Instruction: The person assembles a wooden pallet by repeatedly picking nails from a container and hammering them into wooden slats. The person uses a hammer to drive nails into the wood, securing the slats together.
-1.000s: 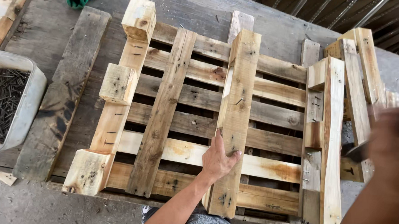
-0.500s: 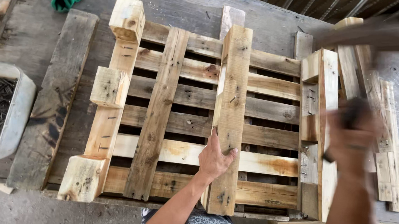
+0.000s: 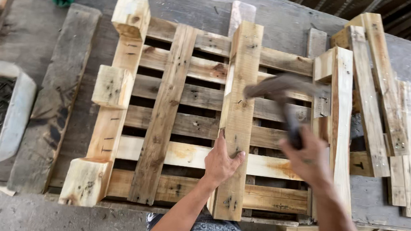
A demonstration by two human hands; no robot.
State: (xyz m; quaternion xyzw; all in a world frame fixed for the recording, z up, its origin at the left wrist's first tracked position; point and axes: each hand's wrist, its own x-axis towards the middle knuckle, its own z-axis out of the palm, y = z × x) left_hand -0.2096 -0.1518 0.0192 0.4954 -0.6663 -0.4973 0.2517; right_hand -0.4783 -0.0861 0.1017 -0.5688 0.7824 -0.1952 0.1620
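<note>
Hammer (image 3: 274, 93), blurred mid-swing, sits over the upright middle board (image 3: 238, 117) of the pallet (image 3: 167, 123) lying on the grey workbench (image 3: 40, 41). Right hand (image 3: 306, 158) is clenched round the handle; left hand (image 3: 222, 161) is spread flat, pressing that same board just below the head. A glancing blow could catch those fingers or bend the nail.

One head-worn view looks steeply down from just above the work, close in. A pallet (image 3: 215, 116) fills the middle of the frame, the near edge at the bottom. Both forearms enter from the bottom edge. A tub (image 3: 18, 115) of nails is cut by the left edge.
</note>
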